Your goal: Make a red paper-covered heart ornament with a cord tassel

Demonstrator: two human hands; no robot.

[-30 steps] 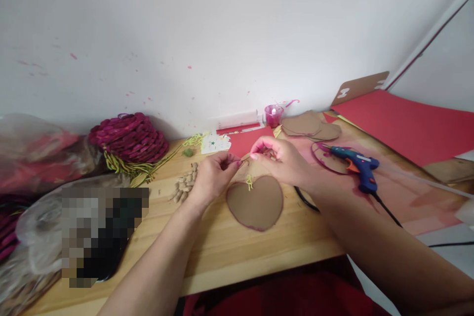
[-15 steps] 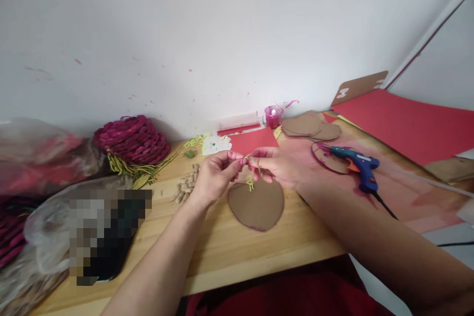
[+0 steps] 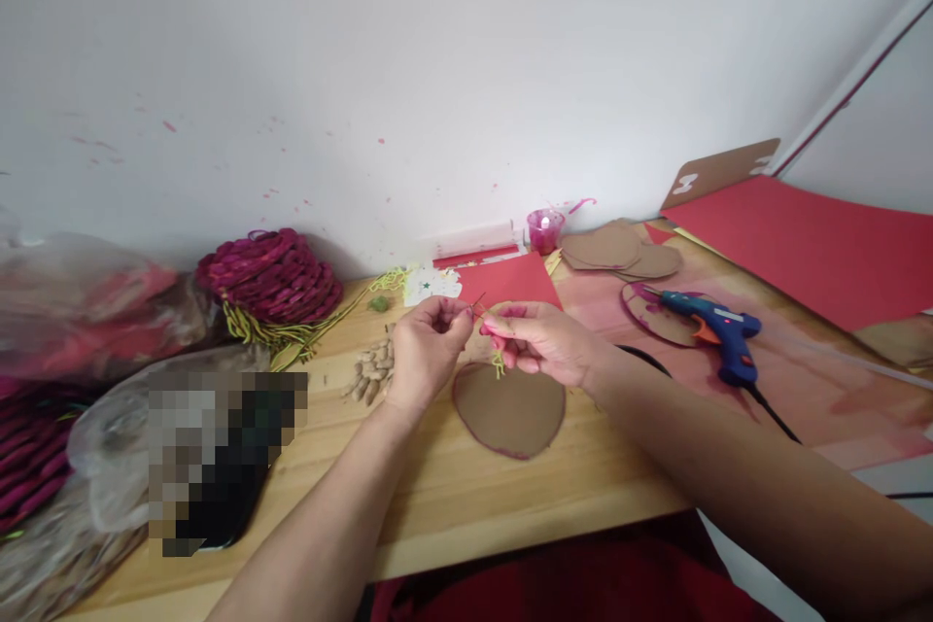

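The left hand (image 3: 429, 350) and right hand (image 3: 540, 338) are pinching a thin strand (image 3: 479, 300), fingers closed together, near a cardboard cutout (image 3: 510, 416) lying on the counter (image 3: 427, 505).

Tabletop (image 3: 510, 501) before the cardboard piece (image 3: 511, 413) is passable between the forearms (image 3: 331, 505); peanuts (image 3: 371, 372) obstruct left, a glue gun (image 3: 731, 335) right.

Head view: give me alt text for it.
The left hand and right hand pinch a thin strand near a rounded brown cardboard piece on a pale wooden table. Tan peanut-shaped pieces lie left, a blue plastic glue gun right.
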